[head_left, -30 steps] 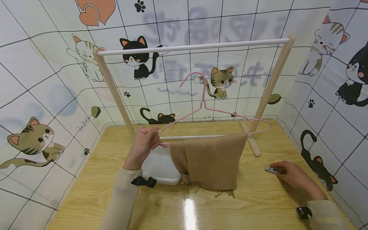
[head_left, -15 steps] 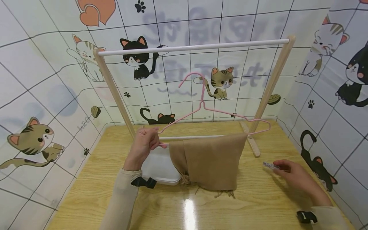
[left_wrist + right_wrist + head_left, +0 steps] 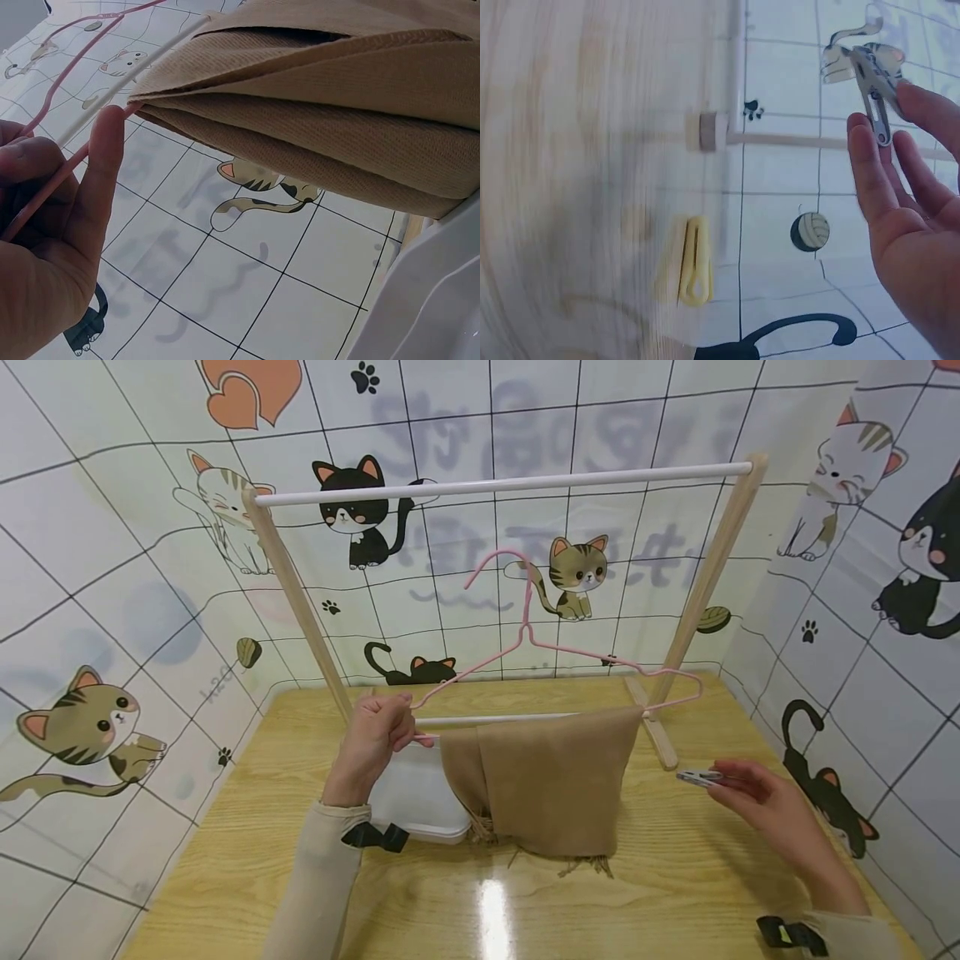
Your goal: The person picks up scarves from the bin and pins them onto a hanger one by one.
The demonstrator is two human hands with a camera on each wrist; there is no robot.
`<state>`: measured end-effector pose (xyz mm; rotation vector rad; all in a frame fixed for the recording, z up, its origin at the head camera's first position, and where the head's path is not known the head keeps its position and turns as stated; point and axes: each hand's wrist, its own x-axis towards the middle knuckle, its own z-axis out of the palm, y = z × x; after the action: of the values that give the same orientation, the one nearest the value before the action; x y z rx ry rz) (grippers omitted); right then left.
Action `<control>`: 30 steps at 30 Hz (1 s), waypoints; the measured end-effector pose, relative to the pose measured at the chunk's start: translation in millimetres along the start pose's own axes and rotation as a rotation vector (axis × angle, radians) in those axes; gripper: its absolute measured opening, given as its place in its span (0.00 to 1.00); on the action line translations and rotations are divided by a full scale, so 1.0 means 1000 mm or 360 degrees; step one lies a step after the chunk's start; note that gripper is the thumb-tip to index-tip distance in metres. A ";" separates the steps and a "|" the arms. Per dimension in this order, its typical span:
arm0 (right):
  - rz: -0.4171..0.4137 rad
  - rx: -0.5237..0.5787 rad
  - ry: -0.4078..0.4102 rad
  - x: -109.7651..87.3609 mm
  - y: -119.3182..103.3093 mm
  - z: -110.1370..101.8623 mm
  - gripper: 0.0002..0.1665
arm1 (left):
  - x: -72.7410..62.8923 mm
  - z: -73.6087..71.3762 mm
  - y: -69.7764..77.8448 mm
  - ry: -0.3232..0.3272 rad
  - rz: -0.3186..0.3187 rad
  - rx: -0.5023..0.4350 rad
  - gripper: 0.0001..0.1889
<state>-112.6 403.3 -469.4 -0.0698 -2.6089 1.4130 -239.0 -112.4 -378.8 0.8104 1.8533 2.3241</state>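
My left hand [image 3: 377,735] grips the left end of a pink wire hanger [image 3: 577,650], its fingers curled round the wire in the left wrist view. A folded tan scarf [image 3: 555,789] with fringed ends drapes over the hanger's lower bar. The hanger's hook points up and hangs free, below the rack's top bar. To the right of the scarf, my right hand [image 3: 768,810] pinches a metal clothespin [image 3: 875,94] between thumb and fingertips. The clothespin points left toward the scarf. Below that hand, a yellow clothespin [image 3: 696,262] lies on the table.
A rack with wooden legs [image 3: 708,581] and a white top bar [image 3: 502,483] stands at the back of the wooden table [image 3: 660,893]. Partly behind the scarf sits a white plastic tray [image 3: 423,806]. Cat-print walls enclose the back and sides.
My right hand has lifted the metal clothespin and moved a little left toward the scarf. The left hand, hanger and scarf have stayed almost still.
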 end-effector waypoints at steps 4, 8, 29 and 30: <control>-0.0043 0.0099 0.0061 -0.007 -0.009 0.004 0.29 | 0.000 0.000 0.000 -0.0014 -0.0002 -0.0007 0.30; -0.0047 0.0099 0.0131 -0.011 -0.019 0.008 0.27 | 0.000 0.000 0.000 -0.0011 -0.0003 -0.0023 0.30; -0.0240 0.0471 0.0256 -0.017 -0.072 0.028 0.24 | 0.000 0.000 0.000 -0.0015 0.0000 -0.0036 0.31; -0.0256 0.0457 0.0261 -0.017 -0.075 0.029 0.24 | -0.001 0.000 0.000 -0.0017 0.0004 -0.0036 0.31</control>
<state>-97.7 336.4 -424.6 0.0582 -2.2051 1.6298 -238.3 -112.4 -378.6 0.8214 1.8189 2.3332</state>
